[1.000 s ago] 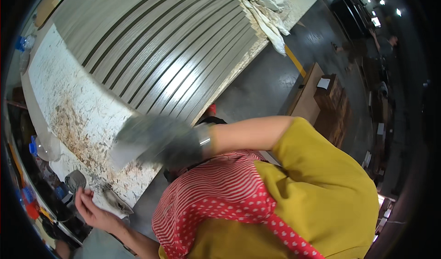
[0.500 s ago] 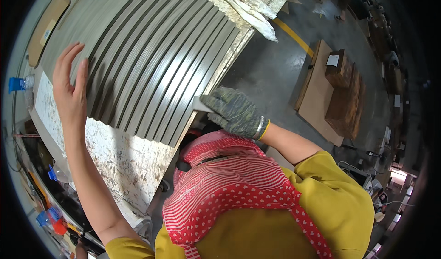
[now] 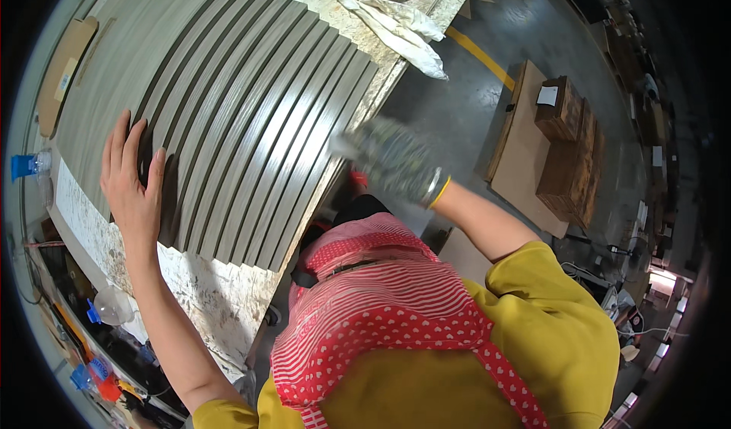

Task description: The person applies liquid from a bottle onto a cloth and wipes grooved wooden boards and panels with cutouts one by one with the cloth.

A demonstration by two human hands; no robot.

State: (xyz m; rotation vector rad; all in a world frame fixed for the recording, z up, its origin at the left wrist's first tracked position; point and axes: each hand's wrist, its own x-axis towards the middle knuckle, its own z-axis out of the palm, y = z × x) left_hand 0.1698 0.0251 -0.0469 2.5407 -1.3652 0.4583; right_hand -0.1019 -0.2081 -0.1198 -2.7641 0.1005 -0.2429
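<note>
Long grey wood-grain boards (image 3: 251,117) lie overlapped in stepped rows across the worktable. My bare left hand (image 3: 133,181) is at their left part, fingers stretched out over a board's edge and gripping nothing. A camouflage-patterned knit glove covers my right hand (image 3: 396,159), which is smeared by motion at the right ends of the nearest boards. Between its thumb and fingers is a small pale block (image 3: 340,146), its front end blurred near the table's edge. Whether the block touches a board I cannot tell.
White crumpled cloth (image 3: 396,18) lies on the far corner of the stained worktable (image 3: 221,288). Brown wooden boxes (image 3: 567,155) stand on a flat panel on the floor to the right. Clear bottles with blue caps (image 3: 113,307) are at the left.
My left hand has come down and nearer, from above the boards onto their edges. My gloved right hand has shifted slightly up with the block. The view has shifted a little.
</note>
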